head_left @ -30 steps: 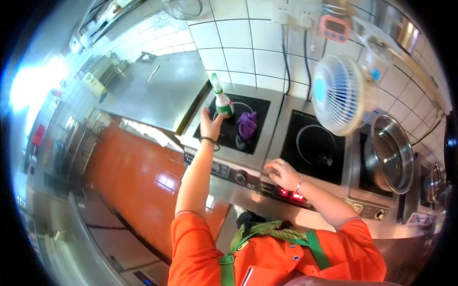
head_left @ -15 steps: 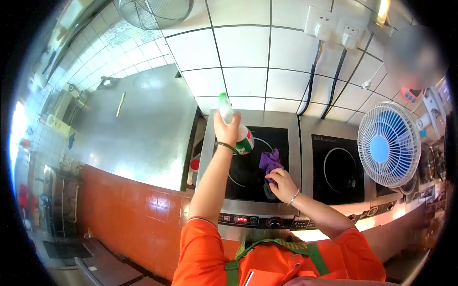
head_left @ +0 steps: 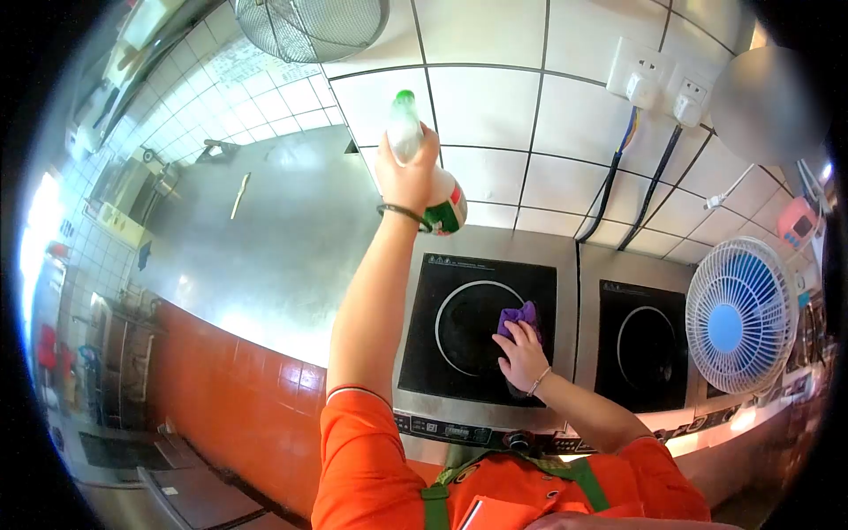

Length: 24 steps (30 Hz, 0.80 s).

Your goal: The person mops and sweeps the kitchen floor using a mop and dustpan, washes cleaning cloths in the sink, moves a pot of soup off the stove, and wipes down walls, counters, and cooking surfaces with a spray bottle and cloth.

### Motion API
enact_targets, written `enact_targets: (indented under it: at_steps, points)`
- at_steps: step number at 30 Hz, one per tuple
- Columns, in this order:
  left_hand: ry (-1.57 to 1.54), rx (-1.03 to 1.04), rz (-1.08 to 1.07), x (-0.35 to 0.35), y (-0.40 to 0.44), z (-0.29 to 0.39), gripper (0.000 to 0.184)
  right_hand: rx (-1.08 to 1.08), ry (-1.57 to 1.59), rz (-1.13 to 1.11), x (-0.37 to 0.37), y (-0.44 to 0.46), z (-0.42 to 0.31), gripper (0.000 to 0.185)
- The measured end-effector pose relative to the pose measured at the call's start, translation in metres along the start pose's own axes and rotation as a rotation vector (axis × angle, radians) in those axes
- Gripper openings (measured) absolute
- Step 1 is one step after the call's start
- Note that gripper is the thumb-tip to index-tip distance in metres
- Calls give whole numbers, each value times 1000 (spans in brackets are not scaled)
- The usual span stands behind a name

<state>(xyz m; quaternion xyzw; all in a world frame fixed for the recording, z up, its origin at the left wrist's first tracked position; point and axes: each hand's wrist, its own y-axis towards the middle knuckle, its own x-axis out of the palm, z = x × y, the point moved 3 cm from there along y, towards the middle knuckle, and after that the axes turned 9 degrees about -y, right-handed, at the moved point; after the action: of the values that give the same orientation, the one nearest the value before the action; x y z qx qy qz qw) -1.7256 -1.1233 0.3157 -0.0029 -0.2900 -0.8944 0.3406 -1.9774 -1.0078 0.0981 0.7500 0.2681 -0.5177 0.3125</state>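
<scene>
My left hand (head_left: 408,175) is wrapped round a white spray bottle (head_left: 447,208) with a green-and-red label and a green nozzle. It holds the bottle raised in front of the tiled wall, above the back edge of the cooktop. On the left induction cooktop (head_left: 442,367), a black glass panel with a white ring, lies a bunched purple cloth (head_left: 521,314). My right hand (head_left: 525,357) presses this cloth against the glass near the ring's right side, fingers over it. Part of the cloth is hidden under the hand.
A second induction cooktop (head_left: 645,344) adjoins on the right, with a white-and-blue fan (head_left: 738,318) beside it. To the left is a steel counter (head_left: 265,238). Black power cables (head_left: 654,181) run down the wall from sockets. A wire strainer (head_left: 314,26) hangs at the top.
My left hand has lifted the spray bottle from over the cooktop up before the wall. My right hand has flattened onto the cloth. The view has shifted, and the panel's red display no longer glows.
</scene>
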Motion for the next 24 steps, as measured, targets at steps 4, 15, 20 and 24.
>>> enact_targets:
  at_steps: [4, 15, 20, 24]
  points:
    - [-105, -134, -31, 4, 4, -2, 17, -29, 18, 37, -2, -1, 5, 43]
    - [-241, -329, -44, -43, -117, 25, 26, 417, 521, 31, 13, 54, 64, 18]
    - [-325, -587, -96, -85, -192, 38, 36, 617, 1474, -103, -20, 70, 49, 26]
    - [-248, -628, -420, -108, -220, 17, 52, 305, 1323, -215, -43, 87, -14, 21]
